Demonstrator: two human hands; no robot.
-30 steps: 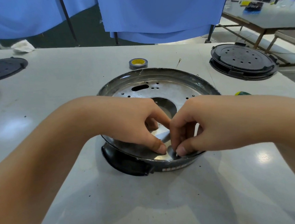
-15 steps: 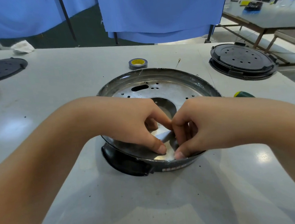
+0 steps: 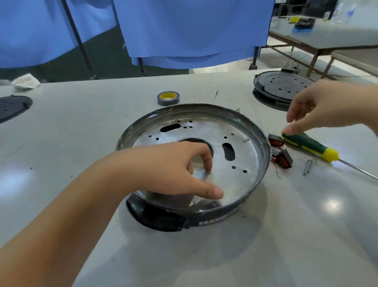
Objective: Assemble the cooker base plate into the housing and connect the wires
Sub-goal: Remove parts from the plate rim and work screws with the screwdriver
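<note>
The round cooker housing (image 3: 263,150) sits upside down in the middle of the white table, its black handle toward me. Inside it lies the shiny perforated base plate (image 3: 242,161) with a large centre hole. My left hand (image 3: 181,169) rests on the plate's near side, thumb and a fingertip pressing on the metal. My right hand (image 3: 317,107) is off to the right of the housing, fingers loosely spread, a fingertip touching the butt of a green and yellow screwdriver (image 3: 309,144). No wires are plainly visible.
Small red and black parts (image 3: 281,155) and two screws (image 3: 307,167) lie right of the housing. A tape roll (image 3: 168,97) sits behind it. Black cooker bases stand at the back right (image 3: 279,87) and far left (image 3: 0,109). Blue curtains hang beyond the table.
My right hand has left the plate's near edge and swung out right to the screwdriver. My left hand stays on the plate. The view has shifted left.
</note>
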